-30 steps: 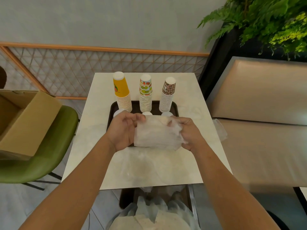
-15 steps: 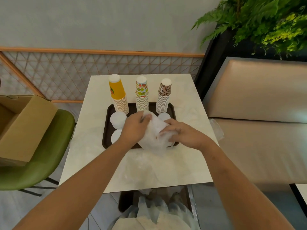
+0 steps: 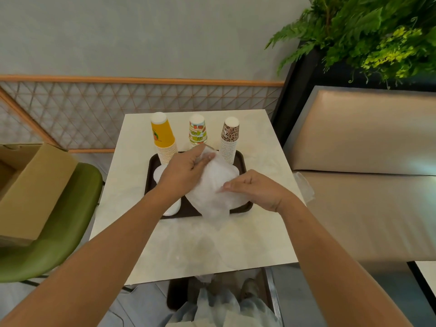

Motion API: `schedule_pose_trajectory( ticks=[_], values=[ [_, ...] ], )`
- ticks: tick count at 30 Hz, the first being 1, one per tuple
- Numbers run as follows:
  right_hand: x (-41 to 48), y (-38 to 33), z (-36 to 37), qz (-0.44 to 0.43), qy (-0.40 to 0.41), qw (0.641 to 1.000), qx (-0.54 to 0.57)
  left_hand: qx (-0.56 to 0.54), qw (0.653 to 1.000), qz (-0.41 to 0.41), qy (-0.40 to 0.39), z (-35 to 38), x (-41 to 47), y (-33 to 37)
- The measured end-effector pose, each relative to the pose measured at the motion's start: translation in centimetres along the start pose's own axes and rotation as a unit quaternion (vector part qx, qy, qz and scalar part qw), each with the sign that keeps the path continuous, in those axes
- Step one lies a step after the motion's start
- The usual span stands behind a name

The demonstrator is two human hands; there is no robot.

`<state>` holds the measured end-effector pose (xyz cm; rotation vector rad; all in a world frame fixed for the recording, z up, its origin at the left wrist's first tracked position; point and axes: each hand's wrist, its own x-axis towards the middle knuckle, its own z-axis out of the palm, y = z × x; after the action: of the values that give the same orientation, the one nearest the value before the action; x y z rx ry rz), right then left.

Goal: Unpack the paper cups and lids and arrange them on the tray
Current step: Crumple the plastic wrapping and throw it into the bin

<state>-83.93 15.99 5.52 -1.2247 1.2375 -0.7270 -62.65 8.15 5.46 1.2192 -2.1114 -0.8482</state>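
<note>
A dark brown tray (image 3: 243, 161) sits on the pale table (image 3: 259, 138). Three upside-down cup stacks stand along its far edge: yellow (image 3: 164, 139), fruit-patterned (image 3: 197, 131) and leopard-patterned (image 3: 230, 140). White lids (image 3: 173, 208) lie on the tray's left side, partly hidden by my left arm. Over the tray I hold a clear plastic bag of white lids (image 3: 213, 187), tilted with its top away from me. My left hand (image 3: 184, 172) pinches the bag's upper end. My right hand (image 3: 257, 188) grips its right side.
A cardboard box (image 3: 30, 185) rests on a green chair (image 3: 63, 230) at the left. A beige bench (image 3: 365, 185) and a plant (image 3: 377, 31) stand at the right. Crumpled clear plastic (image 3: 305, 187) lies at the table's right edge, and more plastic wrap (image 3: 198, 246) lies near me.
Both hands carried the lid bag forward over the tray and turned it from lying sideways to tilted. My left hand shifted to the bag's top end.
</note>
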Motion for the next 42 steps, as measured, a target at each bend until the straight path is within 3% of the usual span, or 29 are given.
schedule_pose_trajectory(
  ticks=[5,8,11,16,21,24,32,39,42],
  values=[
    [-1.6,2.5,-0.5,-0.016,0.017,0.997,0.078,-0.038,0.994,-0.068,0.078,0.6,-1.3,-1.3],
    [-2.4,3.9,-0.3,-0.063,0.105,0.972,0.202,-0.049,0.989,-0.099,0.095,1.5,-2.1,-2.1],
    [-2.1,4.3,0.9,-0.008,0.222,0.939,0.262,-0.054,0.984,-0.12,0.117,2.5,-3.0,-2.0],
    [-1.3,6.0,3.9,0.051,0.115,0.957,0.261,-0.062,0.977,-0.141,0.148,4.4,-4.7,-1.1],
    [-0.3,7.6,5.3,0.065,0.195,0.959,0.196,-0.162,0.95,-0.223,0.144,5.4,-7.2,-0.5],
    [-0.9,8.2,5.1,0.049,0.184,0.968,0.163,-0.19,0.941,-0.253,0.122,6.8,-9.6,-0.8],
    [-4.4,11.4,4.5,0.072,0.143,0.959,0.235,-0.179,0.915,-0.283,0.224,11.3,-16.4,0.2],
    [-8.3,14.9,7.9,0.002,0.127,0.988,0.088,-0.205,0.879,-0.31,0.299,12.7,-22.0,0.5],
    [-9.4,16.5,10.1,0.019,0.12,0.991,0.063,-0.202,0.871,-0.326,0.307,12.4,-24.2,-0.3]
  ],
)
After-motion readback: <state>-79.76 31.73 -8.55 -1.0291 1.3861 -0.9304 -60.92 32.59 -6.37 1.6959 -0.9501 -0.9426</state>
